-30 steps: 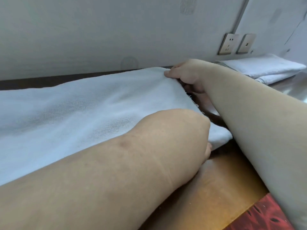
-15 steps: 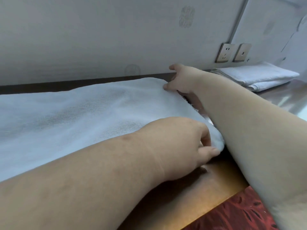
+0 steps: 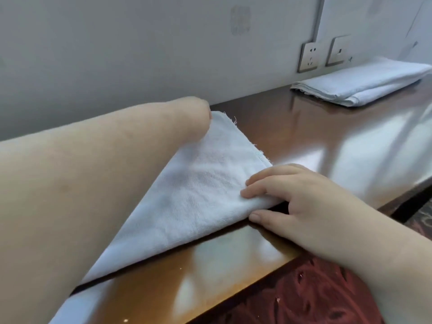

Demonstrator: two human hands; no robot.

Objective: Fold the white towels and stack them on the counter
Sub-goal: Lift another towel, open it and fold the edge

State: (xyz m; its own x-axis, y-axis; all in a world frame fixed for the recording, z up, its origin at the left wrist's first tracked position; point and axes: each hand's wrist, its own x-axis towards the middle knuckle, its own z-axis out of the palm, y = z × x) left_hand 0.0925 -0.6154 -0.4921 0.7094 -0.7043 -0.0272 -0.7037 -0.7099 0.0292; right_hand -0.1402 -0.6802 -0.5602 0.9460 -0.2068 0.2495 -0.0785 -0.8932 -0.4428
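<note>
- Mid-fold: a white towel (image 3: 198,195) lies on the counter (image 3: 315,127), its near corner pinched in the right hand (image 3: 301,202).
- The left hand (image 3: 196,118) grips the far corner.
- Next, likely: carry it to the folded stack (image 3: 364,83), well apart.

A grey wall (image 3: 117,54) stood behind the shiny brown table (image 3: 315,136). Two plug sockets (image 3: 309,56) sat far right; red carpet (image 3: 304,300) lay near.

The left forearm (image 3: 77,195) stretches forward across the view, its hand (image 3: 201,113) mostly hidden behind the wrist, knuckles bent at the far end. The right hand (image 3: 301,202) lies palm down nearer in, fingers (image 3: 261,183) pressed flat, thumb (image 3: 264,218) tucked beneath them.
</note>
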